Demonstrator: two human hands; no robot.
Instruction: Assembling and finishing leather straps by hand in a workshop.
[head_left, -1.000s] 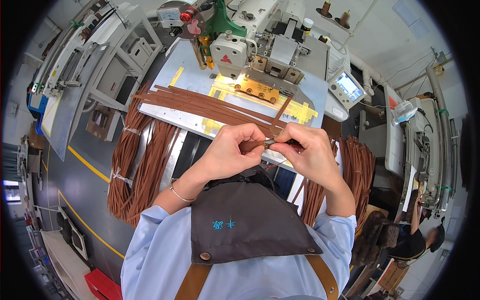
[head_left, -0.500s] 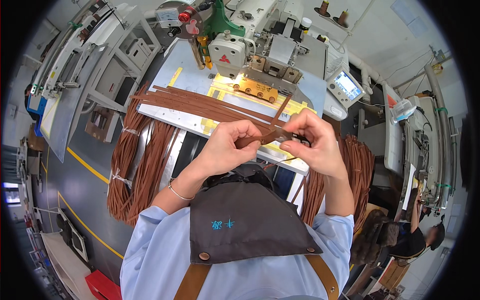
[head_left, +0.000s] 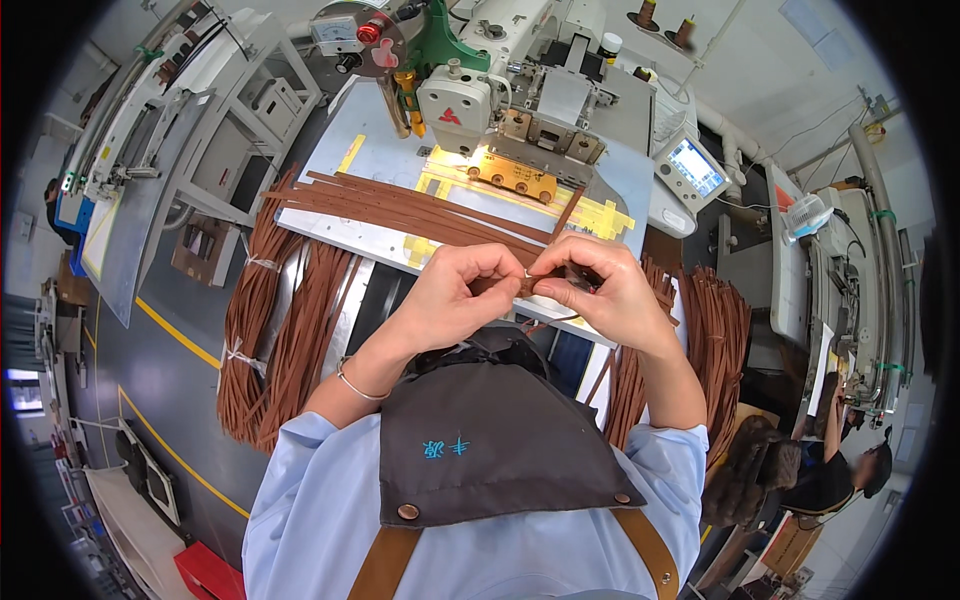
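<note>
My left hand (head_left: 465, 295) is closed, thumb and forefinger pinching a brown strap (head_left: 527, 287) over the table's front edge. Close against it, my right hand (head_left: 605, 295) is also closed, its fingertips at the same strap. Something dark is tucked in the right palm, mostly hidden by the fingers; its kind cannot be made out. Just beyond the right hand, a narrow brown strap end (head_left: 567, 213) slants up toward the sewing machine. Several long brown straps (head_left: 400, 210) lie across the table behind my hands.
A sewing machine (head_left: 455, 105) with a brass-coloured plate (head_left: 512, 178) stands ahead. Its control screen (head_left: 695, 168) is at the right. Bundles of brown straps hang at the left (head_left: 250, 330) and right (head_left: 715, 335). Another person (head_left: 835, 475) sits at the far right.
My right hand has moved left and slightly down, its fingertips now meeting the left hand's. The strap stretch between them is mostly covered. The left hand has hardly moved.
</note>
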